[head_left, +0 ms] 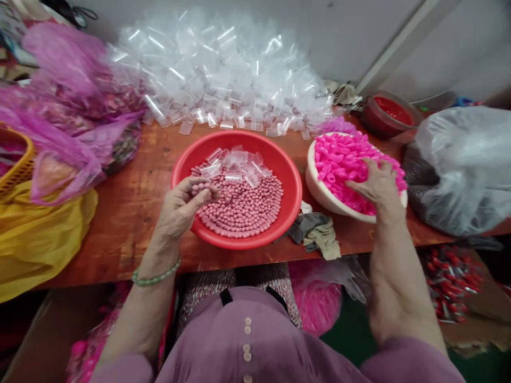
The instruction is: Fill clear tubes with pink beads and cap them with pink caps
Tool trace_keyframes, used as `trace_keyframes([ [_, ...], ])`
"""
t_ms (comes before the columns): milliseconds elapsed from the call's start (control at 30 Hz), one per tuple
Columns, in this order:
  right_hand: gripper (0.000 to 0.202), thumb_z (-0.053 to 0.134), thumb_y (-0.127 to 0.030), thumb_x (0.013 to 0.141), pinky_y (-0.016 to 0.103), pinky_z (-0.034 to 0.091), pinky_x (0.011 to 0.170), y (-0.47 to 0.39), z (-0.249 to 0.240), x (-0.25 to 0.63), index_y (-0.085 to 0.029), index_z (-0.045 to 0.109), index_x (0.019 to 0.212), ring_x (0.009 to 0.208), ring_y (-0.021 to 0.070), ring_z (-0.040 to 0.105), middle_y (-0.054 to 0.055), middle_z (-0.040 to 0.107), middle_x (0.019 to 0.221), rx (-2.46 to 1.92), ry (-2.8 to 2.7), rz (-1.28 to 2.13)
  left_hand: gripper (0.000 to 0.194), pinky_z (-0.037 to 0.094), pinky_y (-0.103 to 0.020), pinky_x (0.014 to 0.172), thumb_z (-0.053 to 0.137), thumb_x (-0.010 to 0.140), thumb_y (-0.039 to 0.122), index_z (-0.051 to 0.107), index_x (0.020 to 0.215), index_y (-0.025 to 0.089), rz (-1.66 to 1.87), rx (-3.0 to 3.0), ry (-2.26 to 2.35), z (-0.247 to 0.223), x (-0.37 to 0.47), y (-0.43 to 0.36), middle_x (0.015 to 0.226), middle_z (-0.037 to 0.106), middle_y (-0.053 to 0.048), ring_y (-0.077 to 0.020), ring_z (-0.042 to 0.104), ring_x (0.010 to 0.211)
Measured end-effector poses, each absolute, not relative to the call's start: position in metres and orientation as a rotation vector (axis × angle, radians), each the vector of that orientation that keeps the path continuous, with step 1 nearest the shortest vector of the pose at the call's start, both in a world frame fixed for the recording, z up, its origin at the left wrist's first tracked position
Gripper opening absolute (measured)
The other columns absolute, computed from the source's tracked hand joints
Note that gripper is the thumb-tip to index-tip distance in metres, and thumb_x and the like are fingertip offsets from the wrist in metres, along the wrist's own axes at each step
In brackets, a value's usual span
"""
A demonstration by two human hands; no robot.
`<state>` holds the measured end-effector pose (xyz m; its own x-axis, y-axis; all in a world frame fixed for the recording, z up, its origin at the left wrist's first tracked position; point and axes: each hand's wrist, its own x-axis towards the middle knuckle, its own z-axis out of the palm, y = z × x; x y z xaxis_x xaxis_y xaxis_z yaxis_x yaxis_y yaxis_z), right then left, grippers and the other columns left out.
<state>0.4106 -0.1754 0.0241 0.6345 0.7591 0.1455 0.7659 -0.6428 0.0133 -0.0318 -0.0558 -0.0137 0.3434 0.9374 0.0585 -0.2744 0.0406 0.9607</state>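
Observation:
A red basin (295,205) holds many small pink beads (247,213), with several clear plastic pieces (235,162) lying on top of them. Over the basin's left side, my left hand (181,205) is closed on a few pink beads (202,188), pinched between thumb and fingers. To the right stands a white bowl (319,194) heaped with bright pink plastic pieces (339,159). My right hand (377,183) reaches over that heap with its fingers spread, touching the pieces; nothing shows gripped in it.
A big pile of clear plastic pieces (223,74) lies along the wall. Purple bags (75,122) and a yellow bag (48,234) are at left. Gray cloths (315,231) lie between basin and bowl. A red container (391,114) and a large clear bag (463,165) stand at right.

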Motion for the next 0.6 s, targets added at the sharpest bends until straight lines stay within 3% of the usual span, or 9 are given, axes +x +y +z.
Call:
trace_keyframes([
  [233,0.086,0.07,-0.056,0.082,0.044,0.039,0.087,-0.163,0.021,0.405,-0.017,0.037,0.151,0.128,0.0361,0.046,0.031,0.038,0.144,-2.829,-1.307,-0.231,0.031,0.062,-0.033,0.081,0.082,0.073,0.034,0.067,0.095,0.019,1.11,1.142,0.707,-0.016,-0.032,-0.056,0.081,0.073,-0.001,-0.0156,0.073,0.078],
  [400,0.076,0.077,-0.041,0.079,0.04,0.04,0.085,-0.156,0.021,0.407,-0.02,0.046,0.146,0.12,0.0298,0.052,0.027,0.041,0.142,-2.822,-1.183,-0.199,0.034,0.062,-0.034,0.082,0.082,0.072,0.037,0.066,0.095,0.018,1.103,1.146,0.729,-0.017,-0.033,-0.055,0.081,0.073,-0.001,-0.0161,0.072,0.079],
  [600,0.07,0.08,-0.024,0.072,0.037,0.04,0.088,-0.155,0.025,0.406,-0.015,0.056,0.137,0.112,0.0291,0.053,0.027,0.047,0.134,-2.723,-1.244,-0.239,0.029,0.061,-0.032,0.083,0.082,0.074,0.034,0.068,0.095,0.019,1.125,1.159,0.755,-0.015,-0.033,-0.057,0.082,0.074,-0.003,-0.0159,0.072,0.079],
])
